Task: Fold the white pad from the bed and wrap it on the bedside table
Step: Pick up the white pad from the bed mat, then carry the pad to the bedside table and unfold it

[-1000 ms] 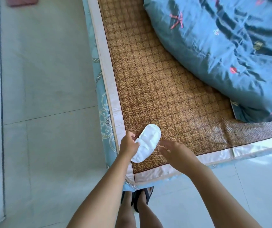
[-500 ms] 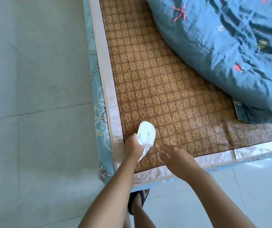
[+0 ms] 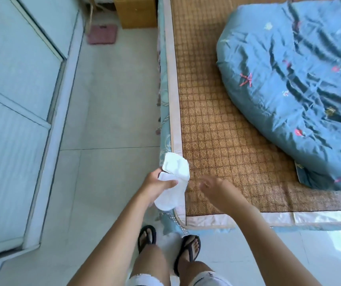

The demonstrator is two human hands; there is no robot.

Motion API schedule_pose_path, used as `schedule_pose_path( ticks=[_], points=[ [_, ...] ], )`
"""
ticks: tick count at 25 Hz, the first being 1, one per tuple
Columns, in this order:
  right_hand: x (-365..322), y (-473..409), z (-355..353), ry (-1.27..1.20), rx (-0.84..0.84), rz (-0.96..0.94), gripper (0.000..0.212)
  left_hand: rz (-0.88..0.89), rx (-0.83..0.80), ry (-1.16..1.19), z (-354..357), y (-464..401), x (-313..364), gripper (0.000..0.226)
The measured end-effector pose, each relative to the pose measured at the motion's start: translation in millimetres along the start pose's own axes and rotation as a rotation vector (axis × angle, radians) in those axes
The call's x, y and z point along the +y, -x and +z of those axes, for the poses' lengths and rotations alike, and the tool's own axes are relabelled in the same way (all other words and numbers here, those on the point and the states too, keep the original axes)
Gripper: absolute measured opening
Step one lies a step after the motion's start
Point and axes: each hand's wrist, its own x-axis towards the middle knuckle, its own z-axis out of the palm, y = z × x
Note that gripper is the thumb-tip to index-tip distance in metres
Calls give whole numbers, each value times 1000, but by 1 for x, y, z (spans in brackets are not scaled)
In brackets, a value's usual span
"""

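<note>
The white pad [image 3: 175, 170] is bent over in the middle and held in the air above the bed's near left corner. My left hand [image 3: 157, 185] grips it around its middle, thumb across the front. One rounded end points up, the other hangs down [image 3: 168, 200]. My right hand [image 3: 217, 187] hovers just right of the pad over the woven mat [image 3: 217, 120], fingers apart and holding nothing. A light wooden bedside table [image 3: 135, 12] stands at the top, against the bed's far left side.
A rumpled blue quilt [image 3: 299, 79] covers the right of the bed. A pale wardrobe [image 3: 15, 100] runs along the left wall, leaving a tiled floor aisle [image 3: 107, 100] beside the bed. A pink scale [image 3: 103, 34] lies on the floor near the bedside table. My sandalled feet [image 3: 167, 242] stand at the bed's corner.
My left hand has lifted the pad off the mat and carried it left, past the bed's edge. The view has swung left and up, bringing the aisle and bedside table into sight.
</note>
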Motion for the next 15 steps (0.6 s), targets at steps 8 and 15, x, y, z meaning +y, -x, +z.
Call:
schedule_pose_path(
  ticks=[8, 15],
  points=[
    [-159, -1, -33, 28, 28, -148, 33, 133, 4, 344, -152, 82, 61, 33],
    [-306, -73, -35, -92, 103, -119, 30, 209, 88, 304, -311, 49, 106, 17]
  ],
)
